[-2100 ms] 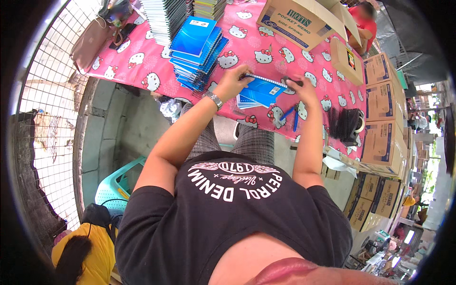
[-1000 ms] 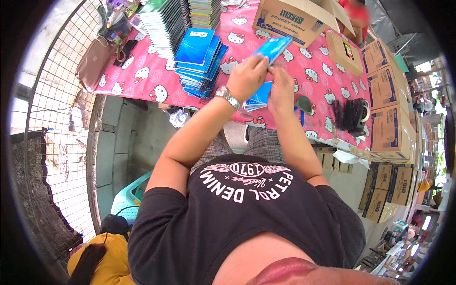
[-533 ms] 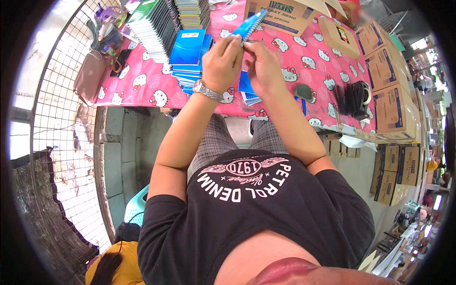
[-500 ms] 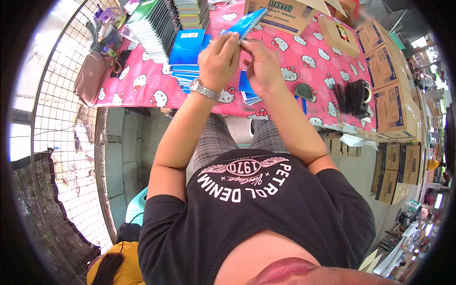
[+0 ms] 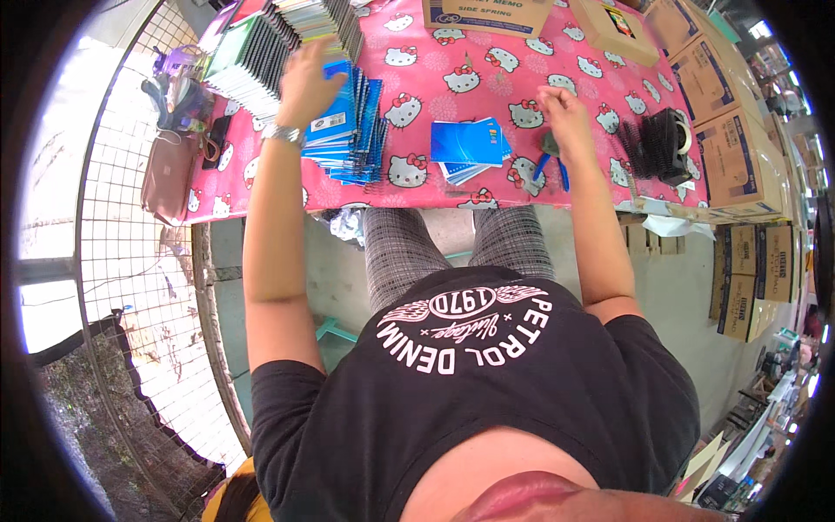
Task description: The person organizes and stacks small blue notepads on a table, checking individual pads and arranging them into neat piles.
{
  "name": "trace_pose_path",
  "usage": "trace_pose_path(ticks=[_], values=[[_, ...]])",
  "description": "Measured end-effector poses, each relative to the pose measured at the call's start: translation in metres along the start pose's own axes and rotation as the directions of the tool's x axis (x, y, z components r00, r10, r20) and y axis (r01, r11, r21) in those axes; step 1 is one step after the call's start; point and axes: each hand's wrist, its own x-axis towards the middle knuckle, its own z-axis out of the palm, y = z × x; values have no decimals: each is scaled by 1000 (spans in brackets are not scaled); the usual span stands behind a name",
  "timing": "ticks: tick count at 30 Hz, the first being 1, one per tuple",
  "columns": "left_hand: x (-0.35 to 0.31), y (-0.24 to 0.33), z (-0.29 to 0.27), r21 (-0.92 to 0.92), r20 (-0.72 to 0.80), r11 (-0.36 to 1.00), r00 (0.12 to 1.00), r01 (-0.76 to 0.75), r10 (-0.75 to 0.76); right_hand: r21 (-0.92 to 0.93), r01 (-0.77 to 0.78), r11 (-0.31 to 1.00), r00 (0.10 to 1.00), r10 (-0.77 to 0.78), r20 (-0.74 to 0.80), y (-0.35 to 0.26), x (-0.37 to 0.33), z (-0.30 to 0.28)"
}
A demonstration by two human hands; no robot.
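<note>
My left hand [image 5: 304, 91] lies over the top of a fanned stack of blue spiral notebooks [image 5: 348, 130], thumb apart from the fingers, and no notebook is seen lifted in it. My right hand [image 5: 565, 122] is held above the table's right part, its fingers curled together; whatever they pinch, if anything, is too small to make out. Just below that hand are a dark green rounded object [image 5: 549, 142] and a tool with blue handles [image 5: 540, 164]. Between my hands a small pile of blue-covered pads without visible coils [image 5: 468, 144] lies near the front edge.
Tall stacks of spiral notebooks [image 5: 252, 65] stand at the far left, beside a pinkish-brown pouch [image 5: 170, 174]. Black spiral coils [image 5: 639, 143] and a tape roll [image 5: 683, 139] lie right. Cardboard boxes [image 5: 735, 165] line the right side; another box [image 5: 487, 16] sits at the back.
My hands have parted. The blue spiral notebook held between them is no longer in them; my left hand has moved left to the notebook stack, my right hand to the right.
</note>
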Motion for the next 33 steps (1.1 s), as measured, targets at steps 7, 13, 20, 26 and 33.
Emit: trace_pose_path(ticks=[7, 13, 20, 26, 33], values=[[-51, -37, 1, -553, 772, -57, 485, 831, -411, 447, -581, 680, 711, 157, 685, -51, -47, 155], [-35, -5, -26, -461, 727, 314, 556, 830, -403, 239, -686, 687, 587, 329, 740, -93, -47, 227], [-9, 35, -45, -453, 647, 324, 556, 831, -521, 230, -684, 692, 607, 366, 705, -100, -38, 227], [-3, 48, -54, -561, 648, 232, 596, 794, -474, 270, -618, 738, 611, 234, 757, -119, -34, 215], [-1, 49, -52, -553, 628, 261, 602, 791, -494, 271, -580, 768, 686, 282, 671, -101, -32, 230]])
